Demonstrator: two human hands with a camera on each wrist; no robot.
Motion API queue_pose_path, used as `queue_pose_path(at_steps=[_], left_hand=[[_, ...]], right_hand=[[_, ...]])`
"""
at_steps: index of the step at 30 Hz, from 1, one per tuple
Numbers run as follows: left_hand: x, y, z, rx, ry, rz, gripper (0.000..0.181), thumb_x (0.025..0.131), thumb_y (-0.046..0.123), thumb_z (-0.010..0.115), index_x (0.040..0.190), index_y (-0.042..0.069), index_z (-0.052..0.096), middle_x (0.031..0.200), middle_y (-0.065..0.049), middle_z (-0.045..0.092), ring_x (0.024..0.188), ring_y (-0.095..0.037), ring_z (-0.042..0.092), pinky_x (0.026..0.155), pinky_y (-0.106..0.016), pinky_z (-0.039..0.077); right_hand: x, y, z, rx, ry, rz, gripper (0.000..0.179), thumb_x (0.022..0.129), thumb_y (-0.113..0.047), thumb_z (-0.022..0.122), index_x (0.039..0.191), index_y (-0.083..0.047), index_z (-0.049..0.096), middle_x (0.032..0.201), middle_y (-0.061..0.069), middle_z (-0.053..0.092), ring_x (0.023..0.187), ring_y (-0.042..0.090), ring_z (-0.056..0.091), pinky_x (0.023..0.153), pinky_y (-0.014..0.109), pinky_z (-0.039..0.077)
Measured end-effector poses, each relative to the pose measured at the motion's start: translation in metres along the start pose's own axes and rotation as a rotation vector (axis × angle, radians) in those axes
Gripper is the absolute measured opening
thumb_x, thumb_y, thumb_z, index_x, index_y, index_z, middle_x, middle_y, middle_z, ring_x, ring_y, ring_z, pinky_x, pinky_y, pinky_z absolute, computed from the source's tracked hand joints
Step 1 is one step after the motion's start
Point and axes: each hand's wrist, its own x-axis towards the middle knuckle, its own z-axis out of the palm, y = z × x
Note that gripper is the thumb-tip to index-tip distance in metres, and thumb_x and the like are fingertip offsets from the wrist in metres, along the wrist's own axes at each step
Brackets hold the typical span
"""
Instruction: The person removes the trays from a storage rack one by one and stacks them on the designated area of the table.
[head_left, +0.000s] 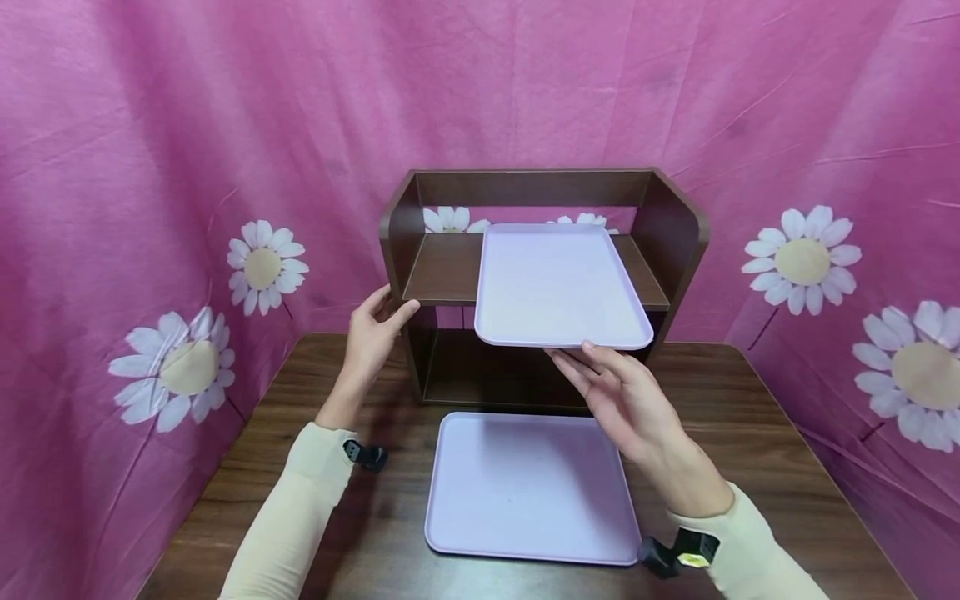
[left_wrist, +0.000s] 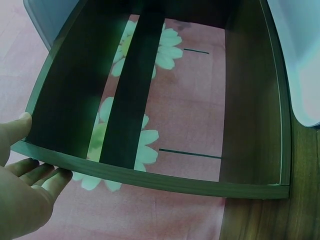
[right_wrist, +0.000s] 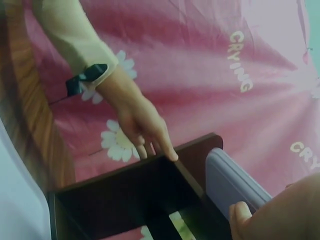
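A dark brown two-tier shelf [head_left: 444, 271] stands on the table. At its left side panel, my left hand [head_left: 367, 337] grips the front edge, thumb on the front and fingers around the outside. The left wrist view shows this left hand [left_wrist: 25, 200] on the panel's edge, thumb and fingers on opposite sides. My right hand [head_left: 636, 404] holds a pale lilac tray [head_left: 558, 283] by its near edge, thumb at the rim and fingers underneath. That tray is over the upper board, its near end jutting out in front. Whether it touches the board cannot be seen.
A second lilac tray [head_left: 528, 492] lies flat on the wood-grain table [head_left: 750, 433] in front of the shelf. The lower compartment [head_left: 487, 367] is open at the front. A pink curtain [head_left: 517, 83] with white daisies hangs behind and at both sides.
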Motion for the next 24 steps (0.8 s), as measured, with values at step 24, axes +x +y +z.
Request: queue_pose_path(at_steps=[24], left_hand=[[-0.001, 0.002, 0.000, -0.022, 0.003, 0.004, 0.059, 0.097, 0.017, 0.081, 0.150, 0.003, 0.059, 0.148, -0.019, 0.065, 0.141, -0.026, 0.060, 0.117, -0.040, 0.049]], right_hand=[[0.014, 0.014, 0.021, 0.200, 0.281, -0.096, 0.011, 0.107, -0.002, 0.059, 0.115, -0.007, 0.065, 0.108, 0.003, 0.071, 0.111, 0.017, 0.066, 0.113, 0.034, 0.053]])
